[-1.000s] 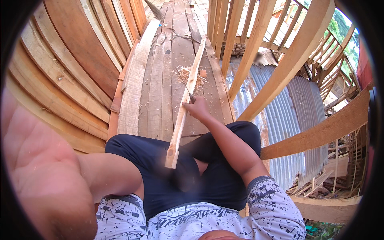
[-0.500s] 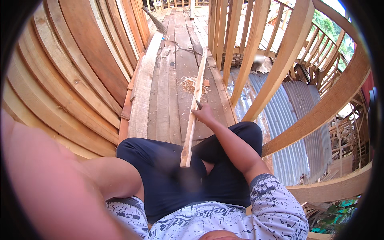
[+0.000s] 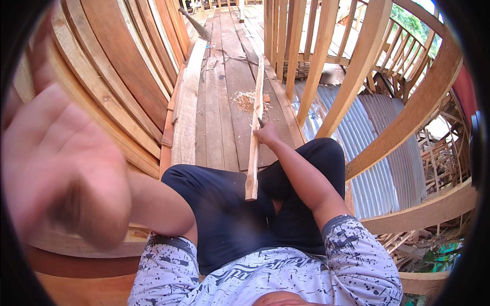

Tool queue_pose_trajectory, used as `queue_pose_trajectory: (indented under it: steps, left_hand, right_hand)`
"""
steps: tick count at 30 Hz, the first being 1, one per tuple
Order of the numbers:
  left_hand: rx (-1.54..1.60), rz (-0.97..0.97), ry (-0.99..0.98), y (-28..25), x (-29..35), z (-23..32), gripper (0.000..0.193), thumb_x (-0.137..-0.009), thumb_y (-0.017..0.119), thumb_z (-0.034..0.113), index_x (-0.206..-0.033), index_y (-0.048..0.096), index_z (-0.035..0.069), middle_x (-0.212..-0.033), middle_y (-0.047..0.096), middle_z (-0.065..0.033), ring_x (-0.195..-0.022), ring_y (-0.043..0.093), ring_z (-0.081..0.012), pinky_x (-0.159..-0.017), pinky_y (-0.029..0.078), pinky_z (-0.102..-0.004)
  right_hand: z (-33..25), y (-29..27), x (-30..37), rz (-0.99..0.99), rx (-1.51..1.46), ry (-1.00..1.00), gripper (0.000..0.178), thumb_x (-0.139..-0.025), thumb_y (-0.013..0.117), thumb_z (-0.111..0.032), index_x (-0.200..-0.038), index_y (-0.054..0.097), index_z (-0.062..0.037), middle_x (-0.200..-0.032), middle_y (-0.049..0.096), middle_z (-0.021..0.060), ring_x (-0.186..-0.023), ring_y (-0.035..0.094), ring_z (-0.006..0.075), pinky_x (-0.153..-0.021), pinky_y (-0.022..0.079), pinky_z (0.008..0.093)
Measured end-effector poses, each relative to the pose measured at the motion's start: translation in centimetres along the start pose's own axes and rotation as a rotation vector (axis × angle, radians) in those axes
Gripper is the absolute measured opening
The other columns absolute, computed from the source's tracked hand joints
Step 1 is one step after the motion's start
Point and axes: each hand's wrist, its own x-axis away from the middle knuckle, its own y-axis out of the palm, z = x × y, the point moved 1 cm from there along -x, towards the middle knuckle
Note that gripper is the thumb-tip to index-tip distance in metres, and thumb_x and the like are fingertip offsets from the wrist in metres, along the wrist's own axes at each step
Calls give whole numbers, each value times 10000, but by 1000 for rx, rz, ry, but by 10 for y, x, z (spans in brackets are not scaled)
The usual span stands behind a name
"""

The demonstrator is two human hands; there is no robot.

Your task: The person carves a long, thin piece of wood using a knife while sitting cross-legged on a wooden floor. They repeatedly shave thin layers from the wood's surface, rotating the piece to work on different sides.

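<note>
A long, pale wooden strip (image 3: 252, 160) runs from my lap out along the plank floor, its squared near end over my crossed legs. My right hand (image 3: 266, 134) is closed at the strip's middle, fingers over its edge. A short dark piece (image 3: 261, 123) sticks out of that hand against the wood; its kind cannot be made out. Raised close to the camera at the left, my left hand (image 3: 66, 163) is large and blurred. Its palm shows, with a finger stretched upward, and I see nothing held in it.
Curled wood shavings (image 3: 245, 101) lie beside the strip. A wide board (image 3: 186, 120) lies along the left, below stacked upright planks (image 3: 115, 66). Wooden balusters (image 3: 352, 71) stand at the right, with corrugated metal sheets (image 3: 352, 148) beyond. A broom (image 3: 196, 25) leans far off.
My left hand has come further into view, its palm now showing. The strip and my right hand sit slightly further right and higher in the picture, as the whole view has shifted.
</note>
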Motion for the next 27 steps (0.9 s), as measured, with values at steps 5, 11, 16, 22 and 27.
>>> queue_pose_trajectory:
  steps: [5, 11, 16, 22, 27]
  left_hand:
    - [-733, 96, -342, -41, 78, -126, 382, -1011, 517, 362, -1315, 572, 138, -1481, 447, -137, -1359, 440, -242, -1091, 407, -471]
    - [-379, 411, -1764, -79, 262, -197, 511, -1036, 352, 441, -1310, 516, 42, -1271, 588, -149, -1193, 566, -259, -952, 490, -412]
    - [524, 607, -2093, -32, 241, -195, 491, -1043, 329, 451, -1297, 444, 46, -1050, 614, -168, -807, 643, -235, -677, 559, -345]
    - [469, 816, -1939, -54, 273, -204, 399, -1042, 351, 429, -1199, 458, 79, -748, 524, -33, -545, 494, -128, -476, 471, -287]
    - [517, 840, -1933, -50, 268, -202, 440, -1049, 313, 449, -1221, 467, 74, -702, 489, -24, -511, 473, -126, -447, 436, -278]
  right_hand:
    - [-11, -37, 3, -44, -65, 235, 266, -739, 754, -220, -843, 713, 21, -778, 725, 157, -727, 727, 257, -679, 557, 362]
    - [-72, -51, 7, -52, -292, 163, 238, -760, 804, -178, -819, 688, 22, -680, 674, 89, -499, 624, 149, -444, 432, 297]
    - [-105, -80, -8, -97, -519, 110, 249, -746, 820, -178, -845, 660, -15, -701, 652, 49, -464, 560, 113, -401, 352, 269]
    - [-132, -102, -25, -348, -216, 47, 485, -907, 658, -511, -828, 664, -33, -664, 611, 31, -482, 540, 110, -439, 393, 281]
    - [-71, -112, -67, -405, -292, -86, 440, -1014, 514, -406, -822, 636, -29, -713, 582, 23, -613, 490, 119, -575, 410, 288]
